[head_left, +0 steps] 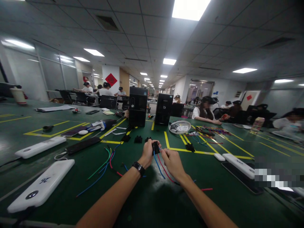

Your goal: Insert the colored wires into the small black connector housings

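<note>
My left hand [146, 155], with a dark watch on its wrist, is closed around a small black terminal block [155, 148] above the table. A blue wire [158, 165] and a red wire [165, 170] hang down from the block. Close against the block's right side, my right hand [174, 162] pinches what looks like a thin wire, mostly hidden by the fingers. More black blocks [138, 139] lie just beyond my hands. Loose green wires [101, 167] and blue and red ones are spread to the left.
Two black computer towers [138, 107] stand ahead. A white basket [180, 127] sits right of them, beside a bundle of coloured wires [215, 131]. White power banks [42, 183] and phones lie on both sides of the green table [142, 209]. A co-worker [206, 110] sits across at the right.
</note>
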`<state>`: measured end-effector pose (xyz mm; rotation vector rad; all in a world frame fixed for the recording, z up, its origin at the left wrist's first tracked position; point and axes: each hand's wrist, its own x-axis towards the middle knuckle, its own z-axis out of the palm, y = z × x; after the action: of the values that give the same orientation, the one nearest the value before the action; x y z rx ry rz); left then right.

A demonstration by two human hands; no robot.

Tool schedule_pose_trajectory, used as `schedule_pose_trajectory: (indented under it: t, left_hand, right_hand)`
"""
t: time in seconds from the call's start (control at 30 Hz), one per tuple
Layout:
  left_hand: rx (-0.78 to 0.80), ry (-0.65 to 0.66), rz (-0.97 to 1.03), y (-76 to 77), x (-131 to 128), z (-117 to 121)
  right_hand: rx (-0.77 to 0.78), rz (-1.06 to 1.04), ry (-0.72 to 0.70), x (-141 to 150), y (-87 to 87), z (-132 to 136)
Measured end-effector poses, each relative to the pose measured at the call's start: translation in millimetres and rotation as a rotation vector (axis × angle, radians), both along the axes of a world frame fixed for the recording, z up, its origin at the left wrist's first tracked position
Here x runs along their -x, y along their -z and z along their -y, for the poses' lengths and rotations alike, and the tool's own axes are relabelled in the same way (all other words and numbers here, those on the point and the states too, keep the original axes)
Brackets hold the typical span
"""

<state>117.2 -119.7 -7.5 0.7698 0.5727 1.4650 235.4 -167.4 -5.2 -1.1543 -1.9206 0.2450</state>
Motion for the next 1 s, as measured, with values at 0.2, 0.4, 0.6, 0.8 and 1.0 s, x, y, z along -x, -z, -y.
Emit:
schedule_pose_trajectory:
  t: [0.2, 0.4, 0.6, 0.8, 1.0]
  left_hand:
    - [0.064, 0.225, 0.063, -3.1, 3.5, 7.0]
    - [0.034, 0.042, 0.029, 6.5, -2.3, 0.1]
    - [0.034, 0.179, 0.153, 2.2, 18.5, -6.3]
    - [0.020, 0.214, 0.162, -24.7, 43.5, -3.0]
    - [-0.086, 0.392, 0.123, -84.5, 38.8, 18.6]
  right_hand:
    - [0.047, 0.074, -0.032, 2.8, 17.7, -1.9]
    - [-0.001, 0.148, 0.034, 16.2, 16.3, 2.1]
    - [0.007, 0.077, 0.071, -6.6, 16.2, -5.9]
    - [0.332, -0.372, 0.030, -41.9, 7.9, -32.1]
    - [0.760, -0.233, -0.393, 33.4, 13.1, -46.9]
